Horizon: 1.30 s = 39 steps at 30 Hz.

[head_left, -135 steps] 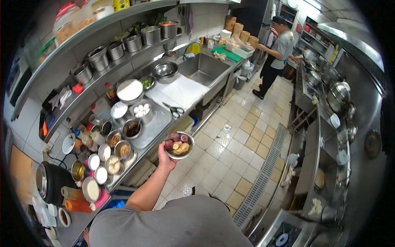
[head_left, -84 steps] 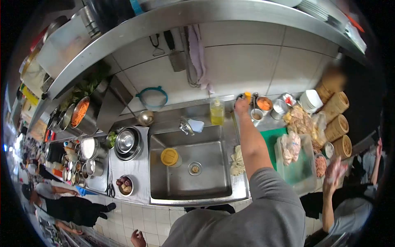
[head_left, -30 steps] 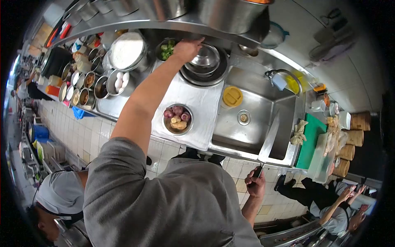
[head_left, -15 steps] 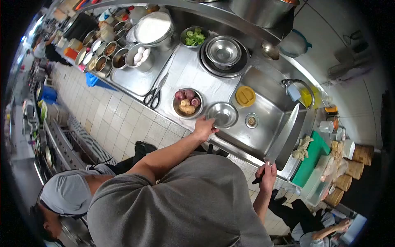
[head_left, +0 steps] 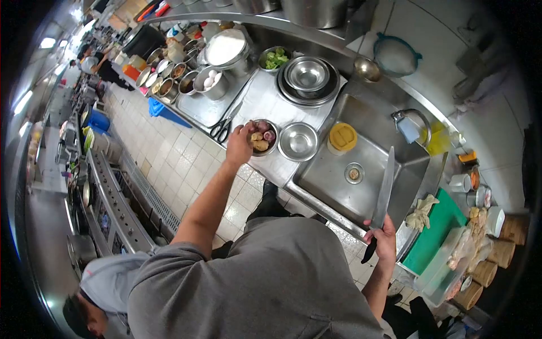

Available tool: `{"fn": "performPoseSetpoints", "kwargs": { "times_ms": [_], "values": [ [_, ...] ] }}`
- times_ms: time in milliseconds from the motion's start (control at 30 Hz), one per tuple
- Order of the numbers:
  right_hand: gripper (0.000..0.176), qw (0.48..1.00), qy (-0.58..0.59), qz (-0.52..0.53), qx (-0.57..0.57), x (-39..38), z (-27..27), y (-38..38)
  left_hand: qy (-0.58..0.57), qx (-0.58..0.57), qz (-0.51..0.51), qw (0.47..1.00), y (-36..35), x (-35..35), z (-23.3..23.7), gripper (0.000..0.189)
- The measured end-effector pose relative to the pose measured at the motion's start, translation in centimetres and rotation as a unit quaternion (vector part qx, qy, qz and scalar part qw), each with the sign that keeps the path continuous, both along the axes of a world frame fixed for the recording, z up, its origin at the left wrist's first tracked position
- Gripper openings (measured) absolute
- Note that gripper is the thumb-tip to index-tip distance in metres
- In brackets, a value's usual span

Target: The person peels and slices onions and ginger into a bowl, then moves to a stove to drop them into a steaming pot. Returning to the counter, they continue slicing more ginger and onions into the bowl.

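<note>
My left hand [head_left: 240,146] is at the left rim of a small metal bowl [head_left: 275,148], fingers curled over its edge. Inside lie reddish-purple shallots [head_left: 269,136] and pale ginger pieces [head_left: 260,145], partly covered by my fingers. Just to the right stands a second metal bowl [head_left: 298,142] with nothing in it. In my right hand [head_left: 385,240] is a large knife [head_left: 386,183], its black handle in my grip and the long blade pointing up over the sink's right side. Scissors with black handles [head_left: 221,131] lie left of my left hand.
The steel sink [head_left: 322,183] holds a yellow-lidded container [head_left: 342,137]. Stacked bowls [head_left: 307,75], greens [head_left: 276,58] and a pot of eggs [head_left: 210,85] stand farther back. A green cutting board [head_left: 432,231] lies right. A co-worker [head_left: 113,282] is close behind at left.
My left hand has let go of the empty bowl, which now sits farther back on the counter, and has moved left to the bowl of shallots and ginger. The knife is held more upright.
</note>
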State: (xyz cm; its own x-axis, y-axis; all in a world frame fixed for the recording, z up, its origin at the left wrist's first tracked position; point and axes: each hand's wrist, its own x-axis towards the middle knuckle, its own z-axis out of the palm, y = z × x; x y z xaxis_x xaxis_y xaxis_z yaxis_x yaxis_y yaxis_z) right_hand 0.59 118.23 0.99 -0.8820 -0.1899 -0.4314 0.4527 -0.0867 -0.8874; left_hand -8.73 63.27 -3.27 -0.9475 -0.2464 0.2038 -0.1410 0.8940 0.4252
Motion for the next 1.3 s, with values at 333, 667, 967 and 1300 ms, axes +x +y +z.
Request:
{"fn": "performPoseSetpoints", "kwargs": {
  "times_ms": [333, 667, 967, 1300],
  "values": [
    [0.06, 0.895, 0.05, -0.045, 0.44, 0.3, 1.6, -9.3, -0.088, -0.037, -0.161, 0.982, -5.2, -6.1, -0.7, 0.036],
    [0.065, 0.939, 0.094, -0.035, 0.328, -11.7, -8.2, -25.6, 0.001, 0.316, -0.192, 0.929, -5.7, -4.2, -1.5, 0.037],
    [0.075, 0.908, 0.052, 0.037, 0.415, -13.5, -6.3, -28.9, -0.13, 0.712, -0.019, 0.69, -8.3, 0.4, 0.3, 0.04],
    [0.062, 0.893, 0.194, 0.208, 0.348, -6.5, 4.5, -25.8, -0.138, 0.835, -0.114, 0.52, 2.4, 0.4, 2.3, 0.052]
  ]
}}
